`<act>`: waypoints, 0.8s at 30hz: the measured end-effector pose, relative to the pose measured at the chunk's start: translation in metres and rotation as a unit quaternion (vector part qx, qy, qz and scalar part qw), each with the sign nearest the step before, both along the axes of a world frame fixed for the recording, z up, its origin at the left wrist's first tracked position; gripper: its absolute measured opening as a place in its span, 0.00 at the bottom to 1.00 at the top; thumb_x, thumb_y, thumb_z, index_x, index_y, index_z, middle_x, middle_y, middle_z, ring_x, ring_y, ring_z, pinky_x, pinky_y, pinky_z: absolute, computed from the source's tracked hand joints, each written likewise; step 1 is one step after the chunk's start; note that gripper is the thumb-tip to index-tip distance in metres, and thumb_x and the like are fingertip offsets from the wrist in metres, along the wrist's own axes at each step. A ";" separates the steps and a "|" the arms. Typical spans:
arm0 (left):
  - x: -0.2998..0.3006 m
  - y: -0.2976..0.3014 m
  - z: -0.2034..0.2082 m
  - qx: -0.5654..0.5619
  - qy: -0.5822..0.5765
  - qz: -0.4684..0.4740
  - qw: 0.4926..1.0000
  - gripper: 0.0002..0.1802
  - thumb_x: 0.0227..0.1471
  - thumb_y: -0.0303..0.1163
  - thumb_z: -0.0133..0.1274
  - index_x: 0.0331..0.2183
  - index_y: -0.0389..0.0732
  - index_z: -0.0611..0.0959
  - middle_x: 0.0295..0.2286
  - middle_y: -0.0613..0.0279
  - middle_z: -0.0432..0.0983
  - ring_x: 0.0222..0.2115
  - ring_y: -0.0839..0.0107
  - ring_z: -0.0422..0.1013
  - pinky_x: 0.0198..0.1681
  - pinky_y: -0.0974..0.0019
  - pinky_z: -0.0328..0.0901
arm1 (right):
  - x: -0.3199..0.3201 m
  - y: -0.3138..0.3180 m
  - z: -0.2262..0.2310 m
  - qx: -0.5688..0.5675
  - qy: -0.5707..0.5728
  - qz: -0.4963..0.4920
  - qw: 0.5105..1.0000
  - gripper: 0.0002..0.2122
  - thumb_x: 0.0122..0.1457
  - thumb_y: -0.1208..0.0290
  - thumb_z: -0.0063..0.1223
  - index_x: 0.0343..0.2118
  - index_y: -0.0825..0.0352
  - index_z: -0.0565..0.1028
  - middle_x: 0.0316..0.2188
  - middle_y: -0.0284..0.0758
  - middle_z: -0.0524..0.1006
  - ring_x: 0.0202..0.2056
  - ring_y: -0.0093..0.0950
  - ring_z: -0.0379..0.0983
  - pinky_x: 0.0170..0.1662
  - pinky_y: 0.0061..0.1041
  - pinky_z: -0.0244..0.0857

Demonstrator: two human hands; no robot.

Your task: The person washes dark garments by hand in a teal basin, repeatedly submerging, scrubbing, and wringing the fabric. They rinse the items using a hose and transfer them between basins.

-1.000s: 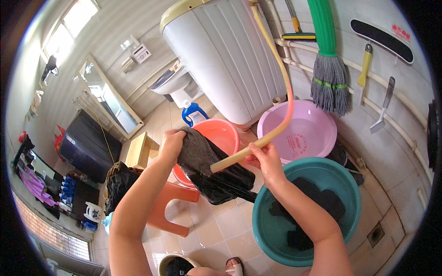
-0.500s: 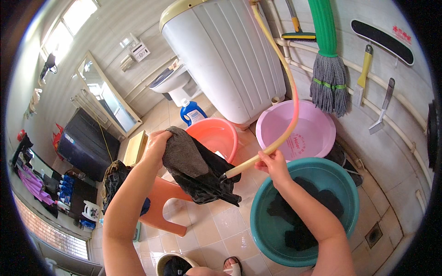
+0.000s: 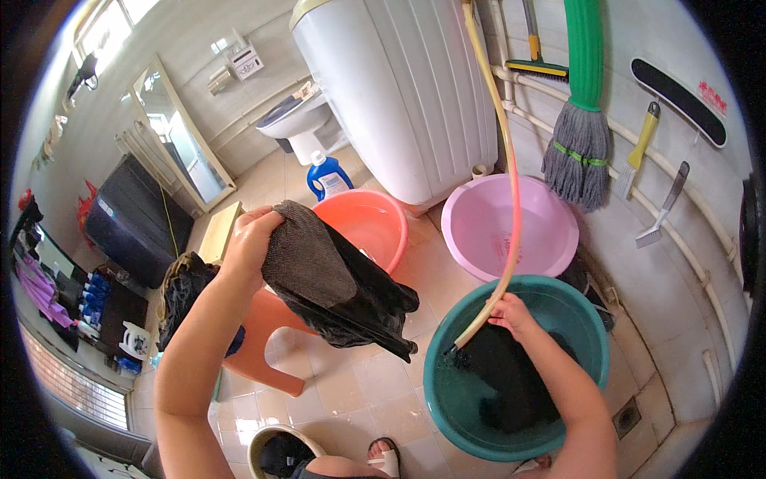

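My left hand (image 3: 249,238) is closed on the upper edge of a black mesh cloth item (image 3: 335,291), which hangs puffed out to the right above the floor. Its exact kind is unclear. Between the fingers of my right hand (image 3: 512,316) is a long yellowish hose (image 3: 513,191). The hose's end points into the teal basin (image 3: 463,415), where water seems to run out onto dark cloths (image 3: 515,379) lying in water. A pink basin (image 3: 550,219) stands behind the teal one, and an orange-red basin (image 3: 369,219) holds water behind the mesh item.
An orange stool (image 3: 259,343) is under my left arm, with dark stuff piled beside it. The washing machine (image 3: 407,88) rises at the back, near a blue detergent bottle (image 3: 328,174). A mop (image 3: 578,152) and brushes hang on the right wall. A bucket (image 3: 259,463) sits by my legs.
My right hand has brought the hose end away from the black mesh item, right and down, into the teal basin. The left hand still holds the item. The view has shifted slightly.
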State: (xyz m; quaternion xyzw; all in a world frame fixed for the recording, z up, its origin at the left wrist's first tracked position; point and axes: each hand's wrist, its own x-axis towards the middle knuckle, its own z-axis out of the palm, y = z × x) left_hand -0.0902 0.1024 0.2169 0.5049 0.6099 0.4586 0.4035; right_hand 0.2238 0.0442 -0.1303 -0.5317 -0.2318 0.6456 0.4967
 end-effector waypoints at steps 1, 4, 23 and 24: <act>-0.011 0.004 -0.004 0.005 0.004 -0.036 0.999 0.13 0.47 0.29 0.45 0.32 0.30 0.77 0.27 0.55 0.75 0.28 0.69 0.71 0.31 0.70 0.66 | -0.002 -0.003 -0.009 -0.001 -0.021 0.012 1.000 0.10 0.47 0.74 0.45 0.33 0.68 0.70 0.25 0.30 0.70 0.24 0.19 0.66 0.30 0.20 0.66; -0.012 -0.003 -0.007 0.003 0.015 -0.040 0.999 0.12 0.47 0.29 0.45 0.32 0.30 0.77 0.27 0.56 0.75 0.29 0.70 0.72 0.32 0.70 0.66 | -0.007 -0.006 -0.052 0.038 -0.041 0.042 0.998 0.11 0.42 0.78 0.43 0.32 0.69 0.70 0.22 0.29 0.67 0.20 0.19 0.60 0.22 0.18 0.54; -0.022 -0.036 0.012 0.036 -0.069 -0.051 0.996 0.09 0.49 0.28 0.46 0.31 0.32 0.76 0.26 0.58 0.75 0.25 0.74 0.72 0.29 0.74 0.66 | -0.131 -0.029 0.086 0.381 -0.469 0.119 0.788 0.49 0.34 0.54 0.68 0.55 0.71 0.50 0.56 0.48 0.50 0.56 0.40 0.53 0.55 0.33 0.52; -0.023 -0.043 0.013 0.032 -0.087 -0.049 0.994 0.09 0.49 0.27 0.46 0.31 0.32 0.76 0.26 0.58 0.75 0.25 0.74 0.72 0.29 0.74 0.67 | -0.149 -0.026 0.100 0.436 -0.447 0.089 0.776 0.52 0.32 0.53 0.69 0.56 0.73 0.46 0.57 0.49 0.47 0.58 0.41 0.49 0.57 0.33 0.49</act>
